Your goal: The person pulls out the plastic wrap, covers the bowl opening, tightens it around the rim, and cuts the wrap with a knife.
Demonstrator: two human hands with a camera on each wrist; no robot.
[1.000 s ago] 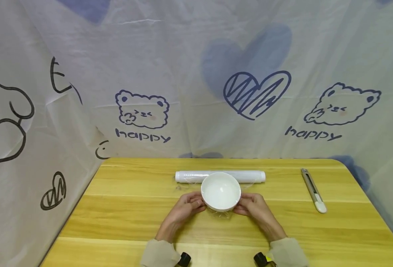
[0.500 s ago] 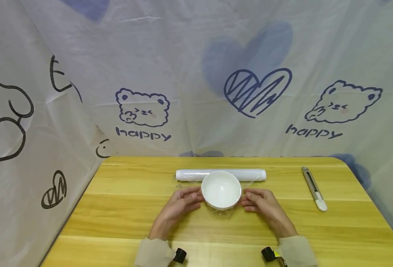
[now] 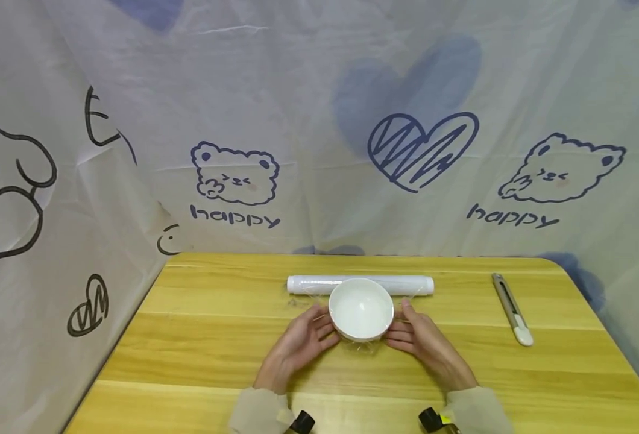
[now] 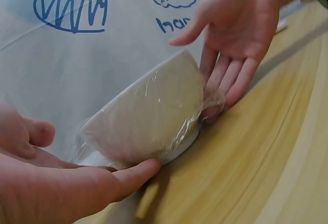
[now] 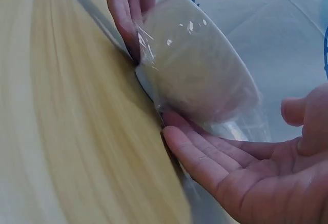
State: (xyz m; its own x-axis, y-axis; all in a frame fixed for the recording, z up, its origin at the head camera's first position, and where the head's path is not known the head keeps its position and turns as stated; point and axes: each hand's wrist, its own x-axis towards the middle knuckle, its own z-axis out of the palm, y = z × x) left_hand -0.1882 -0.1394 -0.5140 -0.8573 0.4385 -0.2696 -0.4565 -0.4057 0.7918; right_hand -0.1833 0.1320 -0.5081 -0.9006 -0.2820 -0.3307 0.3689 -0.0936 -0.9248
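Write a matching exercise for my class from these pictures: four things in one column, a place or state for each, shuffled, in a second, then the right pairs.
Column one
1. Round white bowl
2. Long white cylindrical roll
3. Slim grey-and-white utility knife
4. Left hand

Column two
a. Lies at the right of the yellow wood-grain tabletop, apart from the other three
b. Has its fingers extended toward the bowl's side
c. Has clear plastic film around its outside
d. Lies crosswise behind the bowl, partly hidden by it in the head view

Pairs: 1-c, 2-d, 3-a, 4-b
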